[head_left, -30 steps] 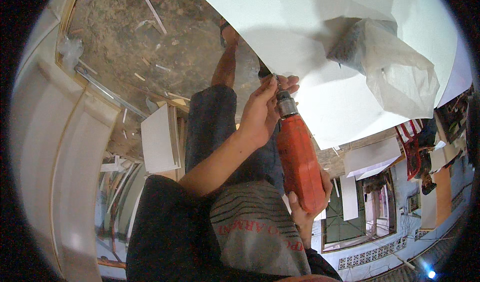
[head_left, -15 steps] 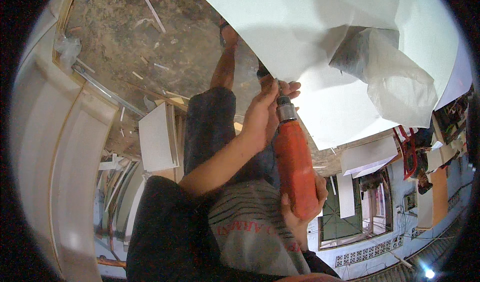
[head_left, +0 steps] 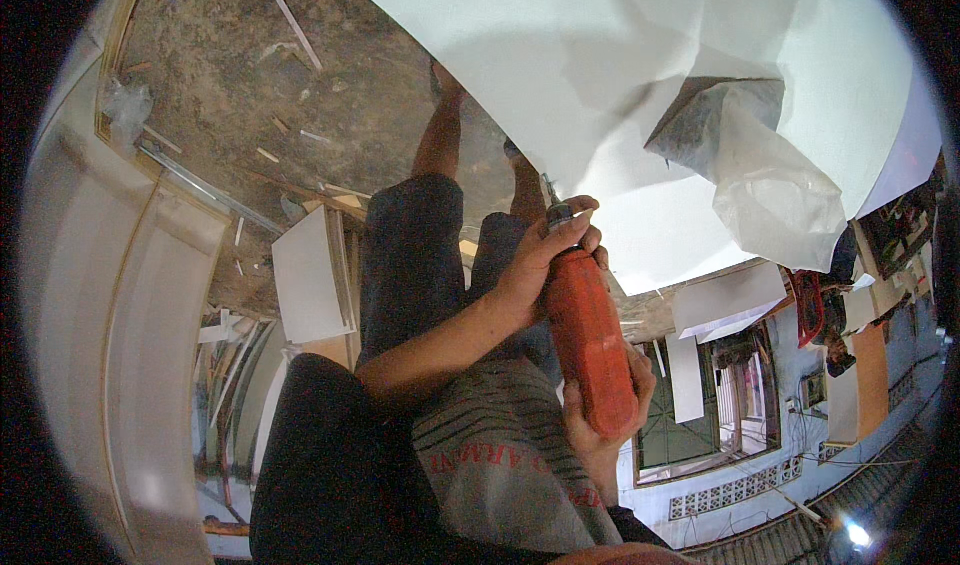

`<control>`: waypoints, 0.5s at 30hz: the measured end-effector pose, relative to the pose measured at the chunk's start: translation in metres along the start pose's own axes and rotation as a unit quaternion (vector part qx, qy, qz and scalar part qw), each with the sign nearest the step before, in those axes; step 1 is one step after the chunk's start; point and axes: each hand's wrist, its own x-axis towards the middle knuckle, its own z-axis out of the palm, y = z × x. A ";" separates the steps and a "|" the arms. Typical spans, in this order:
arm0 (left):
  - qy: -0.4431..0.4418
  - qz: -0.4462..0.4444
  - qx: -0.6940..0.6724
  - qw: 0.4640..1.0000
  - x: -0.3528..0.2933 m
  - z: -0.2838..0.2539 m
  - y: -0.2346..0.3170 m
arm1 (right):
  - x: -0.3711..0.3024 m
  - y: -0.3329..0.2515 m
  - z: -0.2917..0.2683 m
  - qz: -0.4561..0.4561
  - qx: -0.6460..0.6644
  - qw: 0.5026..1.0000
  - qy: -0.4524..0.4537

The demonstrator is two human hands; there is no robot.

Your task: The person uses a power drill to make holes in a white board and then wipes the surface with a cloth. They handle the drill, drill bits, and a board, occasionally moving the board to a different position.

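Observation:
A red-orange power drill (head_left: 592,350) lies lengthwise in front of my body, its nose pointing away from me. My left hand (head_left: 538,270) is closed around the chuck at the drill's front end. Beyond those fingers a thin metal bit (head_left: 550,191) sticks out beside the edge of a large white panel (head_left: 660,225). The drill's rear end is gripped by my right hand (head_left: 606,420), with the thumb on the near side; the handle and trigger are hidden. A clear plastic bag (head_left: 775,200) with something grey at its upper end rests on the panel.
White boards (head_left: 308,277) lean at left, near a metal strip (head_left: 210,189). The dirt-stained floor (head_left: 220,85) carries scattered offcuts. Another person (head_left: 838,350) is at the far right, near a red frame-like object (head_left: 808,307). My legs are below the panel's edge.
My left hand has slid back from the bit onto the chuck, closing around it and leaving the bit exposed. The right hand keeps its grip. The view has shifted slightly.

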 end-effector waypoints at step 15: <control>0.052 -0.067 -0.030 0.996 -0.009 0.017 0.005 | 0.021 -0.060 -0.006 0.107 -0.024 0.994 -0.025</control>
